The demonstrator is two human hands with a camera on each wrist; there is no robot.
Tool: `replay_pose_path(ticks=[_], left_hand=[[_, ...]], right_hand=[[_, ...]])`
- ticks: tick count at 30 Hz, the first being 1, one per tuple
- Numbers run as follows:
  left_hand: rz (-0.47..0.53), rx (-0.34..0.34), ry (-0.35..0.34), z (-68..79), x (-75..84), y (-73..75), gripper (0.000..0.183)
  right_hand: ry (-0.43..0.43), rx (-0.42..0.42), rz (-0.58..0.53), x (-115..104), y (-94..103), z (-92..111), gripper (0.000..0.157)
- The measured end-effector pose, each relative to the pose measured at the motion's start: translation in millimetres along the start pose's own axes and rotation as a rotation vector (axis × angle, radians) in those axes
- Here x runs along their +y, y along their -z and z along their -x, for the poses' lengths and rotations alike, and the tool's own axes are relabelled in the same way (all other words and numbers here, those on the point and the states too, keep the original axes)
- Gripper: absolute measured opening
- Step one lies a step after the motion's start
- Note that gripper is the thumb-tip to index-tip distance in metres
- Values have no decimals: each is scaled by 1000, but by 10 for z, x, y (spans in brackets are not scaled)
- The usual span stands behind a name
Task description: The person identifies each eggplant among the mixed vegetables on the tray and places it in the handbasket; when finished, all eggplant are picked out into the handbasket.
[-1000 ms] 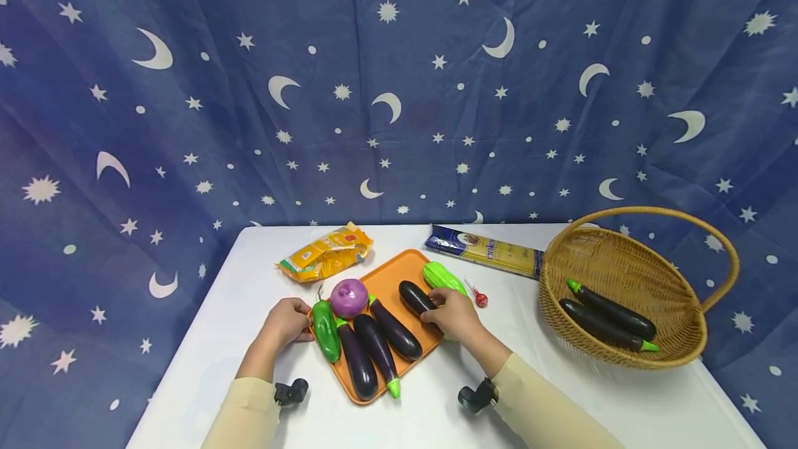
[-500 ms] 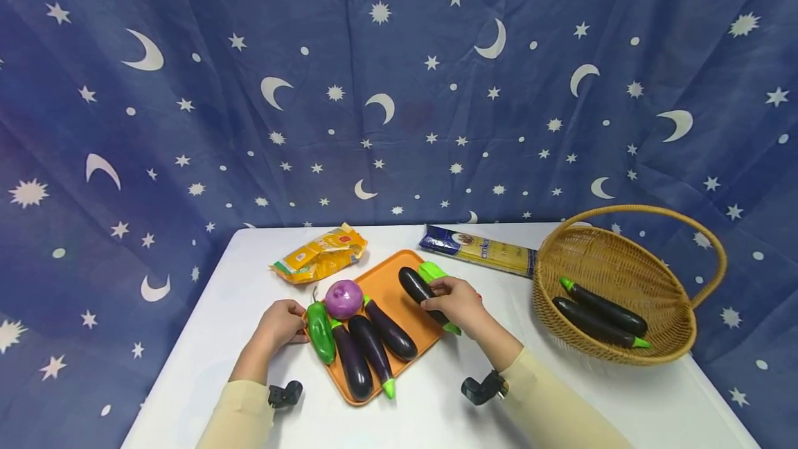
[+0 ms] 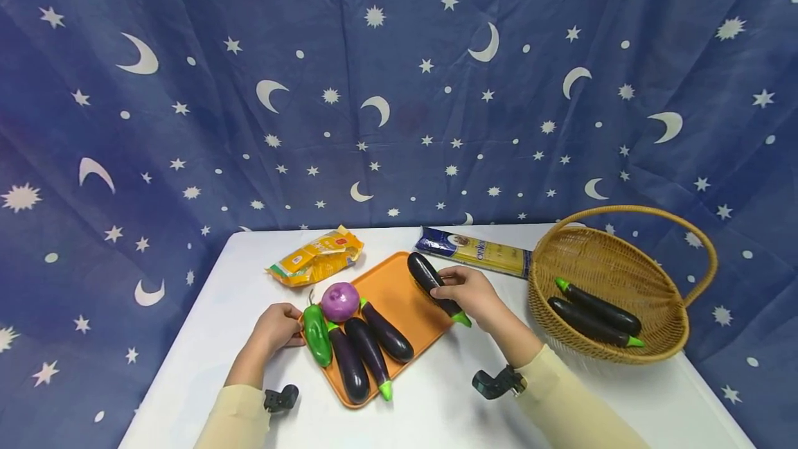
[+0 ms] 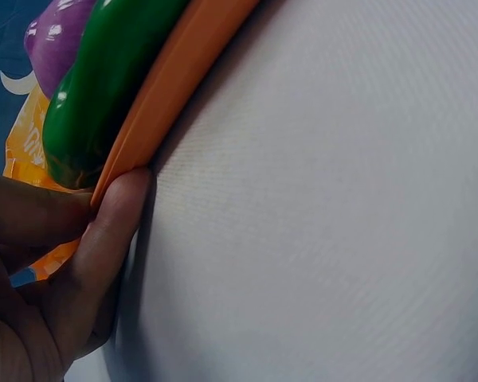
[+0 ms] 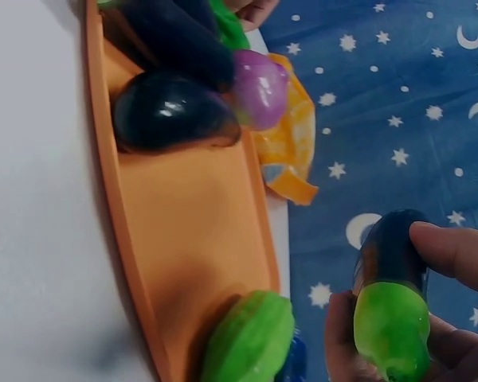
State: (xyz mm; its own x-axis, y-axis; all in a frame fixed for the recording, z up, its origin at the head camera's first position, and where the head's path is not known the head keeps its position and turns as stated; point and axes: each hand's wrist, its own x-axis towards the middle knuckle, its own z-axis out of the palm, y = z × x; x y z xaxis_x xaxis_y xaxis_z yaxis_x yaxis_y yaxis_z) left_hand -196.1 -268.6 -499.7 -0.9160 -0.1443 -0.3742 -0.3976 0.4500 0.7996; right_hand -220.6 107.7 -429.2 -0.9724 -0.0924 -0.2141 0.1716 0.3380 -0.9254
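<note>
My left hand (image 3: pixel 276 328) pinches the left rim of an orange tray (image 4: pixel 163 99) between thumb and fingers. My right hand (image 3: pixel 470 293) holds a dark eggplant (image 3: pixel 427 274) by its middle, raised over the tray's right side, its green cap (image 5: pixel 392 326) towards me. On the tray's left half lie a green pepper (image 3: pixel 318 335), a purple onion (image 3: pixel 340 301) and three eggplants (image 3: pixel 368 348). A ridged light-green vegetable (image 5: pixel 251 338) at the tray's far end shows in the right wrist view; the head view has it hidden behind the held eggplant and hand.
A wicker basket (image 3: pixel 542 303) with a tall handle stands at the right, with two eggplants (image 3: pixel 598 309) inside. Along the back lie a pack of spaghetti (image 3: pixel 480 251) and an orange packet (image 3: pixel 316 257). A starry blue curtain (image 3: pixel 399 89) hangs behind the white table (image 3: pixel 449 393).
My right hand has lifted the eggplant off the tray and moved it to the right, towards the basket. The left hand stays on the tray's rim. The head view has shifted slightly.
</note>
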Motion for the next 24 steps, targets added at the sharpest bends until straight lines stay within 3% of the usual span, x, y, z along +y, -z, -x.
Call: replay_pose_path(ticks=[12,19,24], left_hand=[[9,-9,-17,22,3,12,20],[5,-7,-20,17,-10,7,20],[1,-11,-25,11,-6,1,20]], right_hand=[[-6,-11,-13,-58,330,80,51],[5,-56,-74,-112,486,151,51],[-3,-33,-28,-115,593,183,54]])
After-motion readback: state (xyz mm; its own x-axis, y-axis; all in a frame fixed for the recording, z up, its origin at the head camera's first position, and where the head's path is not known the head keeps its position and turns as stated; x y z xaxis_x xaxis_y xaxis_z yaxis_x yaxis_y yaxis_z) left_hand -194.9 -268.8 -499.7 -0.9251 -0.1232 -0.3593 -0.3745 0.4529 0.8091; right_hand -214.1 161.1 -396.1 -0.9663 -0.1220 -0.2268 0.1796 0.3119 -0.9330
